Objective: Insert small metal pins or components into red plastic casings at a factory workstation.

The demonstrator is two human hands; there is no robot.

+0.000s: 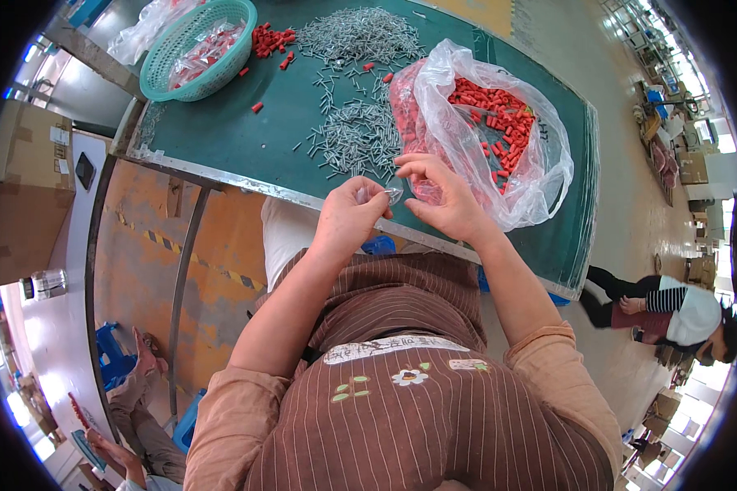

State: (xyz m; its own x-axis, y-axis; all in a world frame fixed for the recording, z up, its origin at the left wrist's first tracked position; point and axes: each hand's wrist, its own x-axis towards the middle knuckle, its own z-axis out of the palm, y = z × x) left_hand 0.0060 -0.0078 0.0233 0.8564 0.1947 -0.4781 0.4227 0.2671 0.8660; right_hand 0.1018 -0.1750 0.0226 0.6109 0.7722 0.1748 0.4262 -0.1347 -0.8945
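Observation:
My left hand (352, 216) pinches a small clear plastic bag (394, 195) at the table's near edge. Close on its right, my right hand (449, 203) has thumb and fingers apart, with nothing visible between them. A large clear plastic bag (434, 78) of red plastic plugs (512, 123) lies open just beyond my right hand. Grey screws lie in a nearer pile (356, 137) past my hands and in a bigger pile (359, 34) at the far side. What the small bag contains, if anything, I cannot make out.
A pale green basket (157, 75) with filled clear packets stands at the table's far left. Loose red plugs (270, 39) lie beside it on the green tabletop (229, 147). Cardboard boxes (26, 176) stand left. One person (684, 315) is at right, another (131, 442) at lower left.

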